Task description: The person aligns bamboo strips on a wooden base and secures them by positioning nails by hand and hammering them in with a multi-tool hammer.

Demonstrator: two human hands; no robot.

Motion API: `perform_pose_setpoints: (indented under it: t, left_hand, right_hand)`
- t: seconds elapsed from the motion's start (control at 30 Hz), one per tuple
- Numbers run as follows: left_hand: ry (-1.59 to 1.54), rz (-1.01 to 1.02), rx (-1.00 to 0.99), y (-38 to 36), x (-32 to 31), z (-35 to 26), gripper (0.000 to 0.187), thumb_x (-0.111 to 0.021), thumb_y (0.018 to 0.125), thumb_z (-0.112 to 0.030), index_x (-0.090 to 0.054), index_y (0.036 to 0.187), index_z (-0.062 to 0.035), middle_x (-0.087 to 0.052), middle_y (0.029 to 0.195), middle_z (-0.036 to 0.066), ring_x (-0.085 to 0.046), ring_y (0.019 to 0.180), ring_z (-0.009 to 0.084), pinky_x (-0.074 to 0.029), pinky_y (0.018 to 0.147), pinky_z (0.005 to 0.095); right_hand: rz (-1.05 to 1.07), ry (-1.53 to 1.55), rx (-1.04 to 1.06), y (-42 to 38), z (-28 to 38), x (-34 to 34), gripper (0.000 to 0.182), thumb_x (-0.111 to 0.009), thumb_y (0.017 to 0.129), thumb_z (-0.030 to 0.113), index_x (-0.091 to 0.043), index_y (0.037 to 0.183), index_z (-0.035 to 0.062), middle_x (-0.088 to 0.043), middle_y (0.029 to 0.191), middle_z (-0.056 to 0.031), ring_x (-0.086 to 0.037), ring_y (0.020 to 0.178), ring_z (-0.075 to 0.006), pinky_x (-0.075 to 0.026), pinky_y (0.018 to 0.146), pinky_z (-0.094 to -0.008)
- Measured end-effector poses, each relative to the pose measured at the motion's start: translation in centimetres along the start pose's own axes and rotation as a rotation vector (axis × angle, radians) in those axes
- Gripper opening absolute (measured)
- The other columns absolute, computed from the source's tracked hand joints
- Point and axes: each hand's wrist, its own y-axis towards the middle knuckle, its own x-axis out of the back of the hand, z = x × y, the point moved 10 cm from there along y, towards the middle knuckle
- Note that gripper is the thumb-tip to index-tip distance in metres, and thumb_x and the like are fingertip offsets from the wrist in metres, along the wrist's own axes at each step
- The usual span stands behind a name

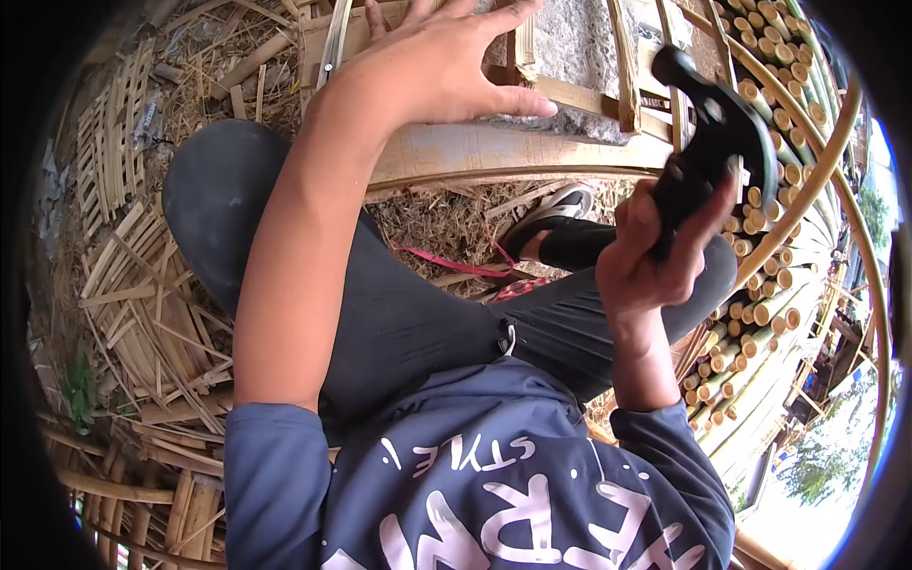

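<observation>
Up at one o'clock we had the black claw-head hammer (714, 133) clenched in our right hand (655, 256), raised above the pale split-bamboo frame (513, 152). Our left hand (446, 62) lay spread flat on that frame at twelve, gripping nothing, so a stray swing could have caught the fingers. We couldn't see any nail; the frame's top was cut off.

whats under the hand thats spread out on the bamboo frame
The left hand lies on a bamboo frame, pressing a slat beside a grey stone block. The palm hides whatever sits directly beneath it. The right hand holds a black hammer.
</observation>
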Motion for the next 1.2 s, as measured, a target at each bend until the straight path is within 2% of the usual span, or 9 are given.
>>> perform_pose_setpoints:
  t: [0.27, 0.37, 0.47, 0.57, 0.63, 0.77, 0.9, 1.03, 1.2]
  left_hand:
    - [0.060, -0.135, -0.083, 1.4, -0.7, 1.2, 0.123, -0.070, 0.069, -0.086, -0.024, 0.165, -0.0236, -0.002, 0.172, 0.022, 0.007, 0.157, 0.0462, -0.011, 0.124, 0.0656]
    - [0.125, -0.249, -0.112, 1.8, -1.3, 1.8, 0.123, -0.070, 0.069, -0.085, -0.025, 0.165, -0.0231, -0.006, 0.171, 0.023, 0.007, 0.157, 0.0466, -0.011, 0.125, 0.0655]
    - [0.070, 0.052, 0.044, 1.8, -1.2, 1.6, 0.120, -0.070, 0.071, -0.084, -0.025, 0.165, -0.0249, -0.002, 0.172, 0.021, 0.008, 0.157, 0.0448, -0.009, 0.124, 0.0677]
    - [0.043, -0.068, -0.043, 1.6, -0.4, 1.7, 0.119, -0.070, 0.071, -0.084, -0.025, 0.165, -0.0258, -0.002, 0.172, 0.021, 0.006, 0.157, 0.0448, -0.009, 0.124, 0.0680]
    - [-0.013, 0.005, -0.014, 0.0, -0.3, 0.2, 0.120, -0.070, 0.070, -0.085, -0.024, 0.165, -0.0262, -0.003, 0.172, 0.021, 0.004, 0.157, 0.0456, -0.008, 0.125, 0.0658]
    - [0.081, -0.085, -0.024, 1.3, -0.5, 1.8, 0.123, -0.068, 0.069, -0.087, -0.021, 0.165, -0.0258, -0.003, 0.172, 0.020, 0.004, 0.158, 0.0432, -0.006, 0.126, 0.0646]
    - [0.093, -0.003, -0.019, 0.7, 0.0, -0.4, 0.118, -0.067, 0.073, -0.085, -0.022, 0.165, -0.0259, 0.000, 0.172, 0.019, 0.005, 0.158, 0.0437, -0.006, 0.124, 0.0681]
    - [0.046, -0.046, -0.036, -1.4, 1.2, -1.5, 0.120, -0.068, 0.072, -0.085, -0.023, 0.165, -0.0237, 0.001, 0.172, 0.020, 0.005, 0.158, 0.0435, -0.008, 0.125, 0.0665]
    - [0.052, -0.068, -0.039, 0.8, -0.1, 0.8, 0.122, -0.068, 0.071, -0.085, -0.022, 0.165, -0.0227, -0.002, 0.172, 0.021, 0.008, 0.158, 0.0431, -0.006, 0.125, 0.0665]
  right_hand:
    - [0.273, -0.083, 0.018, 1.5, 0.0, -2.0, 0.048, -0.058, 0.100, 0.004, -0.051, 0.146, -0.0077, -0.073, 0.116, -0.0249, -0.076, 0.084, -0.0287, -0.057, 0.073, -0.0345]
    - [0.004, 0.014, -0.008, 0.4, -0.9, -0.1, 0.051, -0.062, 0.097, 0.003, -0.053, 0.148, -0.0010, -0.074, 0.114, -0.0210, -0.075, 0.086, -0.0297, -0.057, 0.078, -0.0344]
    - [0.310, -0.177, 0.035, 2.2, 0.6, -1.3, 0.048, -0.055, 0.104, 0.010, -0.048, 0.150, -0.0036, -0.075, 0.106, -0.0199, -0.071, 0.070, -0.0185, -0.054, 0.063, -0.0305]
    - [0.057, 0.004, 0.002, 0.9, -0.4, -0.1, 0.049, -0.053, 0.106, 0.013, -0.046, 0.153, -0.0025, -0.075, 0.108, -0.0183, -0.068, 0.070, -0.0144, -0.052, 0.058, -0.0278]
    - [0.239, -0.117, 0.086, 1.9, 0.2, -1.8, 0.050, -0.053, 0.107, 0.015, -0.045, 0.153, -0.0022, -0.074, 0.111, -0.0182, -0.069, 0.072, -0.0136, -0.052, 0.057, -0.0269]
    - [0.081, 0.021, -0.052, 1.6, -0.8, -0.4, 0.049, -0.059, 0.100, 0.004, -0.051, 0.149, -0.0022, -0.071, 0.130, -0.0185, -0.074, 0.086, -0.0215, -0.056, 0.077, -0.0326]
    - [0.167, -0.043, -0.019, 2.4, -0.8, 0.0, 0.048, -0.059, 0.102, 0.008, -0.053, 0.150, 0.0054, -0.074, 0.114, -0.0139, -0.061, 0.064, -0.0075, -0.050, 0.056, -0.0226]
    - [0.221, -0.051, 0.027, 3.2, -0.1, -1.3, 0.048, -0.060, 0.104, 0.012, -0.052, 0.149, 0.0006, -0.073, 0.103, -0.0111, -0.058, 0.065, -0.0065, -0.046, 0.055, -0.0214]
    - [-0.002, 0.089, -0.069, 1.2, -1.0, 0.2, 0.048, -0.059, 0.105, 0.013, -0.050, 0.149, -0.0013, -0.072, 0.122, -0.0182, -0.066, 0.073, -0.0122, -0.054, 0.065, -0.0272]
